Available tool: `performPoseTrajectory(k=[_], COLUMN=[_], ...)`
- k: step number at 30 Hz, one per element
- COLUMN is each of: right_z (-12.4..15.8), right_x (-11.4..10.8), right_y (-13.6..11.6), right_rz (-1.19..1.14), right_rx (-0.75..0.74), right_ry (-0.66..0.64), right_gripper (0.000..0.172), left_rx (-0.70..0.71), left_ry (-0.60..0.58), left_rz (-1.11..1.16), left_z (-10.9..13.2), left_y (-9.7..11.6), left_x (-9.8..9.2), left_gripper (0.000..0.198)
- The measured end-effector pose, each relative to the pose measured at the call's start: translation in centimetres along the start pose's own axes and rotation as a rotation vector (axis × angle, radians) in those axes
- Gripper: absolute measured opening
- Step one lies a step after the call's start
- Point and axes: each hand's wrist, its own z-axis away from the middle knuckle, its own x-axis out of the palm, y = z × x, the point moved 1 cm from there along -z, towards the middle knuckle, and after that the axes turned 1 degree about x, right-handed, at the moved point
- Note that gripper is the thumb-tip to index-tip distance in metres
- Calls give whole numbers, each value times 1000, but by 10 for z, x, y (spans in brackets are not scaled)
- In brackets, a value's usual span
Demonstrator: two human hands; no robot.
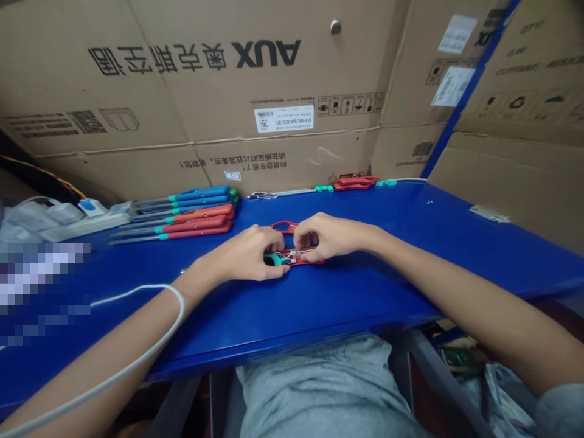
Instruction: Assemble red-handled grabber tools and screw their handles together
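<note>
A red plastic handle shell (pixel 306 263) lies open side up on the blue table, with thin wires, a small wired part (pixel 294 253) and a turquoise piece (pixel 275 260) inside it. My left hand (pixel 246 252) is closed around the shell's left end, thumb at the near edge and fingers at the far one. From the other side my right hand (pixel 331 236) pinches at the small wired part; its fingertips partly hide what they grip. Just behind the shell lies another red shell piece (pixel 285 227), partly covered by my fingers.
Several stick lighters (pixel 196 222) with red and blue handles lie stacked at the left, near a white power strip (pixel 91 222). More red handles (pixel 356 182) and thin rods (pixel 292 193) line the back by the cardboard wall (pixel 205 103). A white cable (pixel 177 304) crosses my left forearm.
</note>
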Motion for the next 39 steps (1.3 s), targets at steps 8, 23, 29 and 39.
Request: performPoseTrajectory(k=[8, 23, 29, 39], right_z=[1, 1, 3, 2], right_x=[-2, 0, 0, 0], right_y=[-1, -7, -8, -6], right_rz=[-13, 84, 57, 21], right_rx=[10, 19, -9, -40], right_ry=[-26, 20, 41, 116], right_gripper=[11, 13, 8, 16], left_rx=[-16, -8, -1, 15], left_ry=[-11, 0, 8, 1], left_rz=[7, 7, -9, -8], left_z=[0, 0, 0, 0], left_y=[1, 0, -2, -3], left_x=[0, -1, 0, 1], left_gripper=[26, 25, 26, 24])
